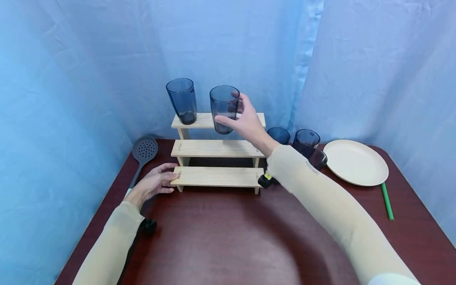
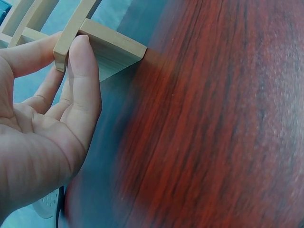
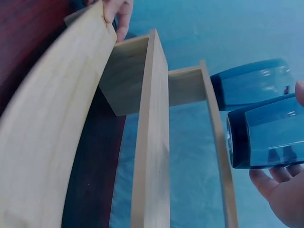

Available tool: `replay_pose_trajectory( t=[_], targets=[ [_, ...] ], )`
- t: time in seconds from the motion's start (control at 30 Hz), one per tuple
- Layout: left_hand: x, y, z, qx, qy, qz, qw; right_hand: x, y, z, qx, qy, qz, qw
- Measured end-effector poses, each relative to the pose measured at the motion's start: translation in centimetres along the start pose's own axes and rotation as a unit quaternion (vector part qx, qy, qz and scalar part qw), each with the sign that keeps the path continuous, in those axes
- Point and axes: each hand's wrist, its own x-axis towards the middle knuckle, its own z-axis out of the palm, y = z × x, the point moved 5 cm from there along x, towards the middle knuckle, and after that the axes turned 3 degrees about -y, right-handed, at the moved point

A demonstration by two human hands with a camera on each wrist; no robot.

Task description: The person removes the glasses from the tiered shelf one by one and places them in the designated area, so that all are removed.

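Observation:
A three-step wooden rack [image 1: 217, 148] stands on the dark red table. My right hand [image 1: 247, 124] grips a tinted blue-grey drinking glass [image 1: 222, 107] upright, thumb on one side and fingers on the other. In the right wrist view the base of this glass [image 3: 266, 133] is close to the top board; contact is hard to tell. A second drinking glass [image 1: 183, 101] stands on the top step's left end. At the lowest step, my left hand [image 1: 154, 185] pinches the left end of the board, and the left wrist view shows thumb and fingers [image 2: 85, 71] on either side.
Right of the rack are more glasses [image 1: 307, 137], partly hidden behind my right sleeve. A cream plate [image 1: 356, 162] lies at the right, a green stick [image 1: 387, 202] partly beneath it. A grey slotted turner [image 1: 145, 149] lies on the left. Blue curtains [image 1: 231, 39] hang behind the table.

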Motion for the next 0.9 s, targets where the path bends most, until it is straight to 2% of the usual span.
replay_pose_trajectory(
  t=[0.23,0.43,0.57,0.67,0.9],
  targets=[
    [0.1,0.6,0.2,0.014,-0.011,0.009,0.9998,-5.2,-0.8,-3.2,0.023,-0.026,-0.023,0.9992],
    [0.4,0.6,0.2,0.019,-0.014,0.003,0.9997,-10.1,-0.3,-5.8,0.0,-0.042,-0.001,0.9991],
    [0.9,0.6,0.6,0.018,-0.021,0.005,0.9996,-13.6,0.8,-8.1,-0.035,-0.033,0.022,0.9986],
    [0.8,0.5,0.4,0.015,-0.021,0.003,0.9997,-16.1,1.9,-9.4,-0.051,-0.025,0.039,0.9977],
    [-0.2,0.6,-0.8,0.025,-0.019,-0.005,0.9995,-20.4,5.5,-10.0,-0.045,-0.014,0.063,0.9969]
  ],
)
